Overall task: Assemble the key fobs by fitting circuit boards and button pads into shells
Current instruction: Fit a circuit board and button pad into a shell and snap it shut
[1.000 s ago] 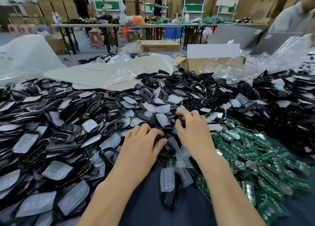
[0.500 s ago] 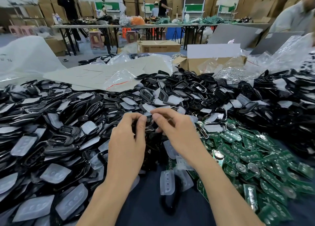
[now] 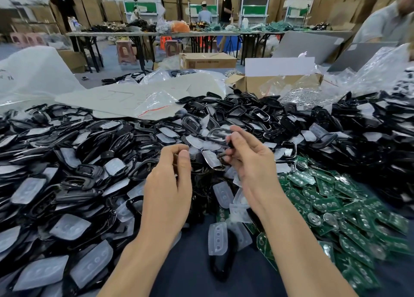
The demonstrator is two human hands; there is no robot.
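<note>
My right hand (image 3: 248, 162) is raised over the heap and pinches a black shell frame (image 3: 216, 133), which is blurred. To its left, a little apart, my left hand (image 3: 170, 184) has curled fingers with the thumb against the forefinger; whether it holds anything is hidden. A large heap of black shells (image 3: 67, 153) mixed with translucent button pads (image 3: 71, 227) covers the left and the back. Green circuit boards (image 3: 336, 202) are piled to the right. One loose button pad (image 3: 217, 238) lies on a black shell (image 3: 221, 267) between my forearms.
A strip of dark blue table (image 3: 192, 263) shows between my arms. Plastic bags (image 3: 145, 99) and an open cardboard box (image 3: 275, 84) sit behind the heap. A person in a grey shirt (image 3: 385, 21) stands at the far right. Other tables and people are further back.
Both hands came up out of the pile and met over it. Now they have drawn apart, and the right hand holds up a black shell frame.
</note>
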